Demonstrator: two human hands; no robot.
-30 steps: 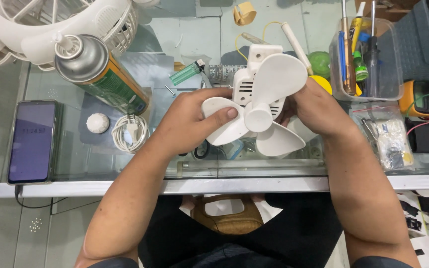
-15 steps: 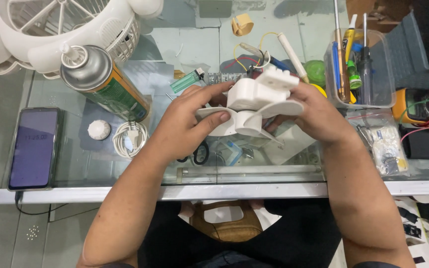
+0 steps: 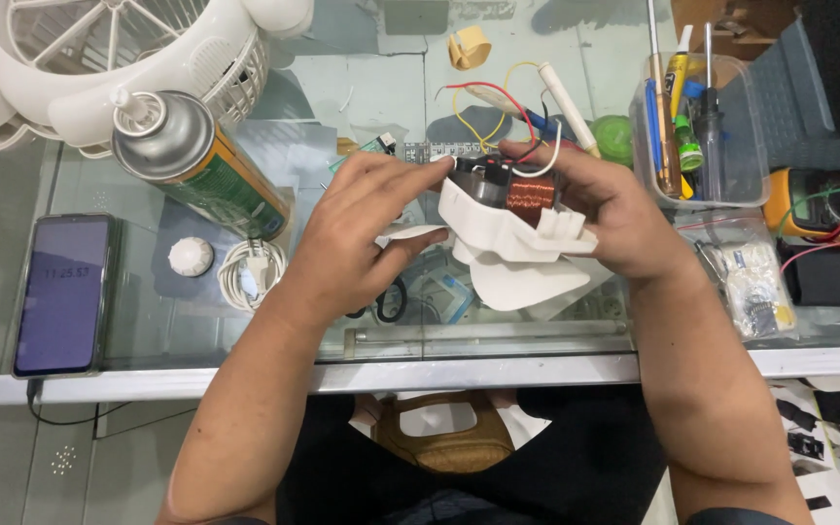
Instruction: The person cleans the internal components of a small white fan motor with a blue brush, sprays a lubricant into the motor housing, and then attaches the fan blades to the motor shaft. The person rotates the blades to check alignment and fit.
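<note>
- Whereas a second ago the small white fan (image 3: 512, 248) faced the camera with its blades spread, it has now been tipped over between the hands, so the blades point down and toward the person and the back of the motor shows.
- With that turn, the copper winding (image 3: 529, 194) and the red, yellow and white wires (image 3: 486, 97) are in plain sight; judging by this, the work has moved from the blade side to the motor side.
- Closest to the person, the metal front edge of the glass table (image 3: 245, 381) runs across the view, with a tan sandal on the floor under it.
- The left hand (image 3: 362, 238) curls around the fan's left side, forefinger stretched onto the top of the motor housing.
- The right hand (image 3: 614, 219) grips the right side of the housing, thumb on top near the winding.
- Left of the hands lie a coiled white cable (image 3: 250, 275), a white knob (image 3: 190, 256) and a dark phone (image 3: 62, 294).
- Farther back stand a green spray can (image 3: 196, 160) and a large white fan guard (image 3: 119, 53).
- To the right, a clear box (image 3: 702, 146) holds screwdrivers, beside a yellow meter (image 3: 819, 204).
</note>
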